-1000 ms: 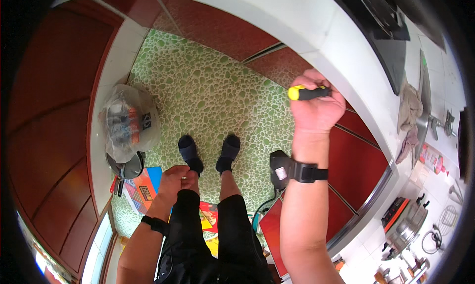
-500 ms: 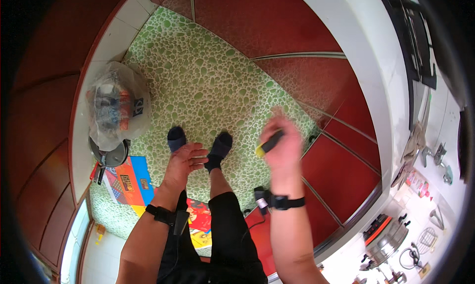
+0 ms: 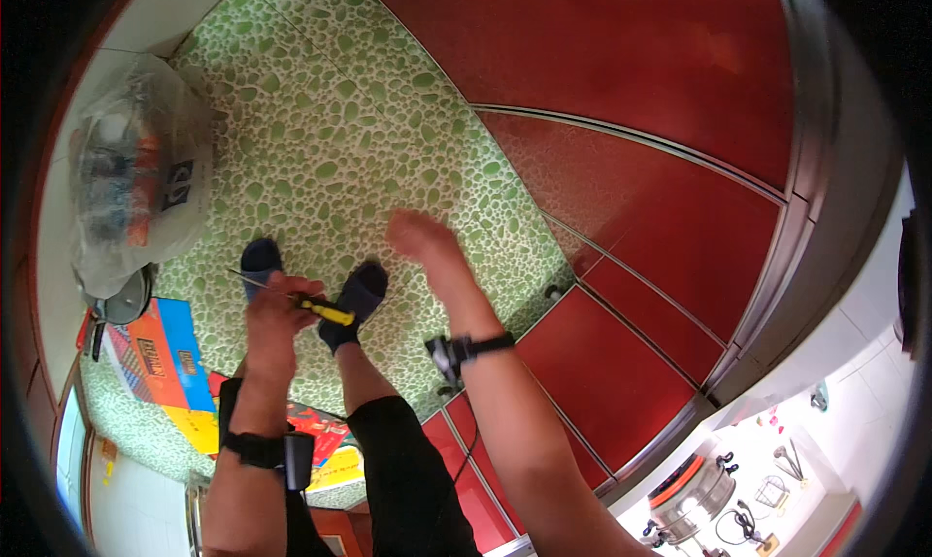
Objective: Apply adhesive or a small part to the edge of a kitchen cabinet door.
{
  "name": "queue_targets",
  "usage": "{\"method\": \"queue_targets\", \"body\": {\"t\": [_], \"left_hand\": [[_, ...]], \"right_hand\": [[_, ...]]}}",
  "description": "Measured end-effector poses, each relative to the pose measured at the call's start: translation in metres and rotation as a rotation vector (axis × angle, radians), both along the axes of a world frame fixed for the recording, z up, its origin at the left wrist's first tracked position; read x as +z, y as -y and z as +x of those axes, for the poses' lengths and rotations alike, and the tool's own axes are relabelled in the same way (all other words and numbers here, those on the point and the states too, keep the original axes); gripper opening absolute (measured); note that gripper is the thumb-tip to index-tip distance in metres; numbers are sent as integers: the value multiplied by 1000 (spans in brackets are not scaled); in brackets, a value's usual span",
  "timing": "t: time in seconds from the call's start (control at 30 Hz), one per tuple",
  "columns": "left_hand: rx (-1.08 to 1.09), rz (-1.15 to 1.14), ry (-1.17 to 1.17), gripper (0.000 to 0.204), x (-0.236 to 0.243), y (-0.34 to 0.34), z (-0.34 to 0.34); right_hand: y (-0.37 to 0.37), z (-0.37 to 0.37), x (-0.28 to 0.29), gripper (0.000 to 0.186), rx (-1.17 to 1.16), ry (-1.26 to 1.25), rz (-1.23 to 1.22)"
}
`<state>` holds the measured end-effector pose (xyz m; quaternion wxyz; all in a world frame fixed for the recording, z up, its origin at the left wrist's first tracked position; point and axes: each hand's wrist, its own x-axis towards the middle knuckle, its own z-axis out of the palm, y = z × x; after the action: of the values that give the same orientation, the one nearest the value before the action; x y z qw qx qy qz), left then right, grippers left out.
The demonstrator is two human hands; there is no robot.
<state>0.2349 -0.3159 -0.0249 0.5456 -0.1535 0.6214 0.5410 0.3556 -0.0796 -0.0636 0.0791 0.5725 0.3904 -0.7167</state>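
My left hand [image 3: 279,316] holds a screwdriver [image 3: 330,313] with a yellow-and-black handle; its metal shaft points up-left across my left slipper [image 3: 260,251]. My right hand [image 3: 416,235] is raised over the green pebble-patterned floor [image 3: 340,120], right of the screwdriver and above my right slipper [image 3: 367,285]. Motion blur hides whether its fingers are open or closed and whether they hold anything.
A clear plastic bag of goods [image 3: 136,168] leans at the left wall, above pans [image 3: 124,303] and flattened colourful cartons [image 3: 163,355]. Red cabinet doors [image 3: 631,236] run along the right, with a steel pot [image 3: 691,508] on a white counter [image 3: 777,411].
The screwdriver has passed from my right hand to my left. My right hand has moved down and leftward. The view has swung toward the cabinets.
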Motion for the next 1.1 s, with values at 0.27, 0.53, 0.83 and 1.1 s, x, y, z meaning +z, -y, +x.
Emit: {"method": "queue_targets", "body": {"t": [0.27,0.53,0.83,1.1], "left_hand": [[4,-172,173,42,-6,-49,-16],[-64,-122,156,44,-14,-73,-3],[-94,-120,127,42,-14,-89,-10],[-43,-72,174,38,-16,-96,-10]], "right_hand": [[-147,20,-143,63,-1122,-475,25],[-139,-10,-160,69,-1148,-568,24],[-148,-10,-163,68,-1283,-618,-27],[-152,-13,-169,66,-1338,-684,-17]]}}
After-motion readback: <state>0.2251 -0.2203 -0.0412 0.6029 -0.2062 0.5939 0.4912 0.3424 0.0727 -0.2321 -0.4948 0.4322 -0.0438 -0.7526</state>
